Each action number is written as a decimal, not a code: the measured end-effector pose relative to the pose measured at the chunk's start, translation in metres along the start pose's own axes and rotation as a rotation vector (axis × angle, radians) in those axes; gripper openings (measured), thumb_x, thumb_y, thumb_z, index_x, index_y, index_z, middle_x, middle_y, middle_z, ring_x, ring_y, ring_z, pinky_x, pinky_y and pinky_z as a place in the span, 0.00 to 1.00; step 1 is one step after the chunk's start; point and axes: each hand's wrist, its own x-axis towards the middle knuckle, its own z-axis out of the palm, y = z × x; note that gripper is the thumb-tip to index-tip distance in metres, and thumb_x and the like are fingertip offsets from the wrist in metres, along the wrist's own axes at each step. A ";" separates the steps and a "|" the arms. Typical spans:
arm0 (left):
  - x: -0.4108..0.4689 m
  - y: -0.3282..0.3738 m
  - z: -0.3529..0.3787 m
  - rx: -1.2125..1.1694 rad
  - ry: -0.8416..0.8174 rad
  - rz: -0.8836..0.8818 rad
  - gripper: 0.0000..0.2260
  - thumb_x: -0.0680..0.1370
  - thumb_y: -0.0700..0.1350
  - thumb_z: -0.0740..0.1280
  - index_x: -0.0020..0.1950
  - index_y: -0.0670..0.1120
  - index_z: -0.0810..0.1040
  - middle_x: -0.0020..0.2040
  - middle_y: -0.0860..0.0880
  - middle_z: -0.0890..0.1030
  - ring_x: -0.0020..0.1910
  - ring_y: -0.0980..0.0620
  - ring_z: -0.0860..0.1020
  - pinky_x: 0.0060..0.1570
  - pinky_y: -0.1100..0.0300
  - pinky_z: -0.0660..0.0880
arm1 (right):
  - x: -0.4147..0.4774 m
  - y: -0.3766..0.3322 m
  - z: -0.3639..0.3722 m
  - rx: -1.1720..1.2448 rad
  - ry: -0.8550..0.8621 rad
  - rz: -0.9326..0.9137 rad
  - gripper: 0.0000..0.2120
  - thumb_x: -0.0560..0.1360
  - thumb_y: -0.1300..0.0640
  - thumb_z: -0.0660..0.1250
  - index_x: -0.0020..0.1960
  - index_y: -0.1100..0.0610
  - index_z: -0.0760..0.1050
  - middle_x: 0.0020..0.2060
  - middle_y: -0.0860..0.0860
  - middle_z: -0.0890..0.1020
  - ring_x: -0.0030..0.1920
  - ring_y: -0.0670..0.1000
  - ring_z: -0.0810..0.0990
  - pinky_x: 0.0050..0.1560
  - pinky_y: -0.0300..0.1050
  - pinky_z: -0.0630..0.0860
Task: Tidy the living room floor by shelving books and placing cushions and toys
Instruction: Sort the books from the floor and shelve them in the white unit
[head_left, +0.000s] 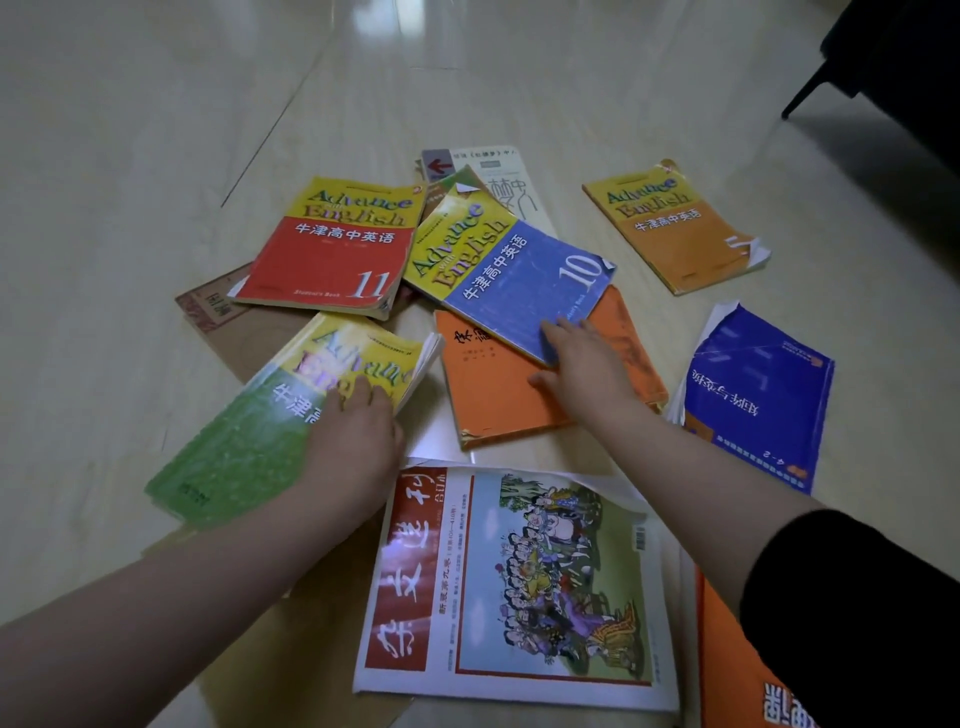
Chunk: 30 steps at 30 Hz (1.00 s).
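Head view: I see books scattered on a pale floor (156, 156). There are no cushions or toys in sight, nor any shelf.

The left hand (353, 441) grips the green book (244, 447) at 8 o'clock by its right edge, fingers curled over the cover. The book looks raised and blurred, with its pages fanning at the top. The right hand (587, 364), just right of centre, lies fairly flat. Its fingers rest on the near corner of the blue book (519, 275) and its thumb on the plain orange book (498, 400) beneath, not closed round either.

Risks, as I judge them:
- The green book, held by one edge only, could sag, spill open or slip.
- The blue book overlaps the orange one and sits tight beside the red book (332, 254) at 11 o'clock, so lifting it carelessly may drag a neighbour across the glossy floor.
- Several covers are curled or torn and could rip further.
- The magazine (519, 582) at 6 o'clock is floppy.

Count:
- Four matching English textbooks: red, blue, green and a yellow-orange book (675, 234) at 1 o'clock.
- One plain orange book.
- One dark blue book (758, 400) at 3 o'clock.
- One white book (504, 182) at 12 o'clock.
- One magazine.
- One brown cover (234, 322) at 9 o'clock.
- One orange cover (727, 665) at 5 o'clock.

That makes at least ten.
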 end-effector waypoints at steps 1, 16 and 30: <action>-0.002 0.001 -0.003 0.015 -0.023 -0.002 0.15 0.82 0.44 0.52 0.64 0.38 0.69 0.65 0.39 0.70 0.66 0.41 0.67 0.67 0.49 0.63 | 0.002 0.003 -0.001 -0.011 0.025 -0.011 0.28 0.76 0.51 0.68 0.72 0.57 0.65 0.69 0.58 0.71 0.71 0.60 0.66 0.63 0.52 0.68; -0.071 0.006 -0.066 0.034 -0.006 0.053 0.16 0.82 0.51 0.52 0.44 0.46 0.74 0.39 0.48 0.76 0.39 0.48 0.76 0.37 0.56 0.70 | -0.041 0.023 -0.055 0.156 0.352 -0.022 0.12 0.76 0.51 0.64 0.39 0.57 0.75 0.30 0.52 0.75 0.35 0.56 0.73 0.29 0.46 0.60; -0.065 0.084 -0.026 -0.766 -0.310 -0.006 0.13 0.81 0.49 0.60 0.62 0.43 0.67 0.41 0.42 0.83 0.35 0.47 0.82 0.43 0.52 0.81 | -0.141 0.042 -0.111 0.552 0.901 0.097 0.08 0.80 0.59 0.59 0.44 0.58 0.61 0.30 0.44 0.65 0.31 0.40 0.67 0.28 0.33 0.61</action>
